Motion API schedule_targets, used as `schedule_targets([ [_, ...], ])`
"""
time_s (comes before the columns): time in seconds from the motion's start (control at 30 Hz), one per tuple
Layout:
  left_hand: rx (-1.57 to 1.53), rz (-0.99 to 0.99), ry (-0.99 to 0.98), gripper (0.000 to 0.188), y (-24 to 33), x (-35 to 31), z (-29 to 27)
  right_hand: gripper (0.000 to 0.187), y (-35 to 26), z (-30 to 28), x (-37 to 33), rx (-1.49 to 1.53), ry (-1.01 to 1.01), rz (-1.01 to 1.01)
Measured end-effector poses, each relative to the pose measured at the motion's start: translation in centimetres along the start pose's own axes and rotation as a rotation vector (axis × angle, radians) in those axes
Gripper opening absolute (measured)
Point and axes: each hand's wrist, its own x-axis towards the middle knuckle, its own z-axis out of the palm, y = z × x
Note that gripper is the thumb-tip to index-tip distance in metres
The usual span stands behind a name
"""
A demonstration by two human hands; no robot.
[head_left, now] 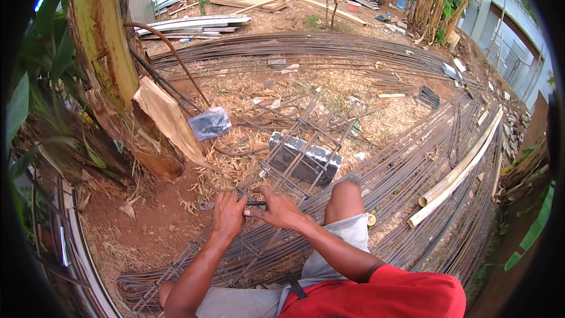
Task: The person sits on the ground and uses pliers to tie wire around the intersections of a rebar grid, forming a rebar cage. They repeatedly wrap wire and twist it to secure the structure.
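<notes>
Gripping a thin dark metal tool (pixel 254 203) between them, both hands work at a joint of the rebar cage (pixel 294 153): the left hand (pixel 228 213) is curled shut around the tool's near end and a bar beneath it, while the right hand (pixel 276 211) lies half open, fingers spread across the cage with thumb and forefinger pinching the tool's other end. The tool lies roughly crosswise, left to right. The cage, a ladder-like frame of rusty ribbed rods, runs its long axis from the person's lap up and to the right, its far end resting on a grey concrete block (pixel 306 159). Underneath is bare reddish earth strewn with dry straw-coloured leaves, outdoors. Long bundles of rebar (pixel 424 159) curve across the ground to the right, with pale bamboo poles (pixel 465 168) laid over them. To the left stands a banana trunk (pixel 106 53) with peeling bark, and a clear plastic bag (pixel 210 122) lies near its foot.
</notes>
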Motion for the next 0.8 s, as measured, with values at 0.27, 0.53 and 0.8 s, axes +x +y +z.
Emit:
schedule_targets([
  [0.27,0.059,0.035,-0.043,0.021,-1.4,-0.8,1.3,0.065,2.9,1.8,1.9,0.408,-0.181,0.036],
  [0.53,-0.078,-0.021,0.018,0.028,-3.6,-0.6,-0.6,0.041,10.2,-0.2,4.9,0.821,-0.218,-0.015],
  [0.8,0.128,-0.371,0.154,0.019,-7.6,-0.4,-1.9,0.033,4.3,0.3,-1.5,0.79,-0.447,-0.071],
])
